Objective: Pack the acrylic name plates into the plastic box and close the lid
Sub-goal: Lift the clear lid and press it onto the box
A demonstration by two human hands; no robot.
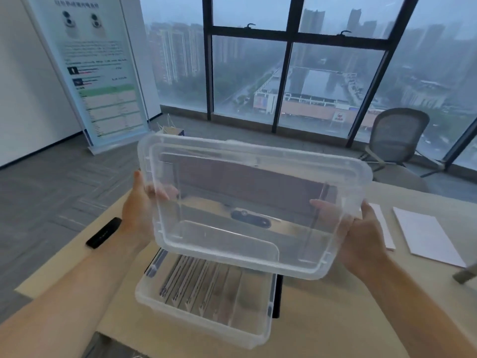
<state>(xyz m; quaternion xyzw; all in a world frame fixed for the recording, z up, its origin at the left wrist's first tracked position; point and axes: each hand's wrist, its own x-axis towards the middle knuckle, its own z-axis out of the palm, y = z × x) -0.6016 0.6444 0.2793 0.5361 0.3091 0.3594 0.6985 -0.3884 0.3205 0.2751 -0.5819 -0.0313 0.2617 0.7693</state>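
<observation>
Left hand (pixel 136 215) and right hand (pixel 366 236) grip the clear lid (pixel 247 202) by its sides, tilted above the plastic box (pixel 206 324) of name plates (pixel 191 288).

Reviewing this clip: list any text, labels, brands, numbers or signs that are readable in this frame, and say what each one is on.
No text can be read in this frame.
Tall white roll-up banner by the wall: lines of print and a green table, too blurred.
Red sign on the low building outside the window: a logo, illegible.
Dark marks on the clear acrylic name plates in the clear plastic box: too small.
Black flat device on the table: faint marking, unreadable.
</observation>
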